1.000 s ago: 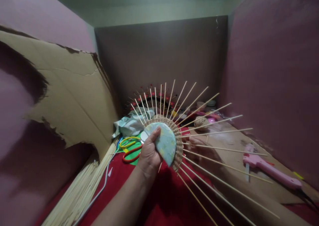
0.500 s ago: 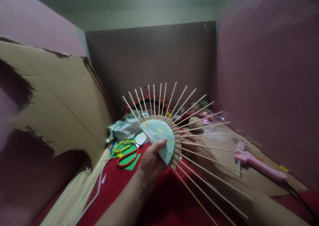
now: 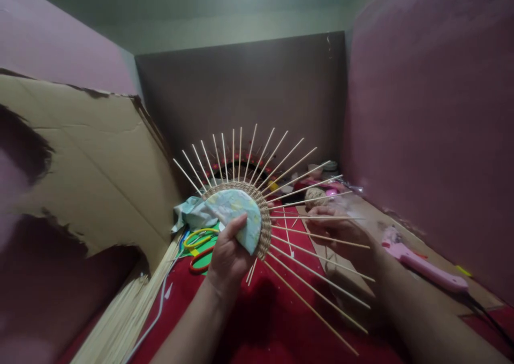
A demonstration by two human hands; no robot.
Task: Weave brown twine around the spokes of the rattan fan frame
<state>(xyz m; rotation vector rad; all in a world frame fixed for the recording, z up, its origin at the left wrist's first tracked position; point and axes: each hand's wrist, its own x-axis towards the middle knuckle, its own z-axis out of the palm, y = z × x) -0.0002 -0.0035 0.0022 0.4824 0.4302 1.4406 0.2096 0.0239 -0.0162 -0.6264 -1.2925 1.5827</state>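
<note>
At my left I see torn cardboard (image 3: 100, 166), ragged along its lower edge. Ahead of me, scissors (image 3: 201, 230) with yellow and red handles lie on a green sheet (image 3: 204, 259), near a crumpled pale cloth (image 3: 193, 214). At my right, a pink glue gun (image 3: 429, 268) rests on a brown board (image 3: 480, 294), its dark cord (image 3: 488, 317) trailing off.

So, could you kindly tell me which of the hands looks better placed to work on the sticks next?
Probably the right hand: it is out among the right-side sticks, while the left hand is occupied gripping the pale blue half-disc, thumb across its face.
</note>
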